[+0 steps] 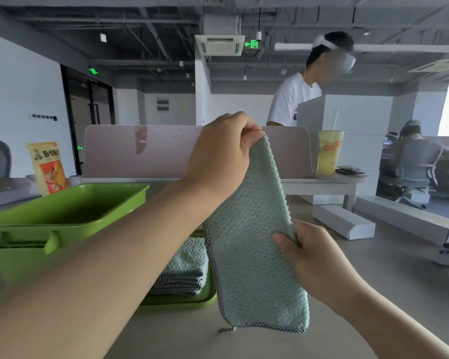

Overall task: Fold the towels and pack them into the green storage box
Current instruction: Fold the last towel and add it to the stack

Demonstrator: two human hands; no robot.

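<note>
Left hand (pixel 218 154) pinches the top corner of the mint towel (pixel 252 255), right hand (pixel 319 260) its side.

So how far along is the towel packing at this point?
A few folded towels sit stacked on the green tray, not in the green storage box, whose visible inside holds no towel. The left hand and right hand hold a pale green towel up, mid-fold. Finishing that fold and all packing remain.
</note>
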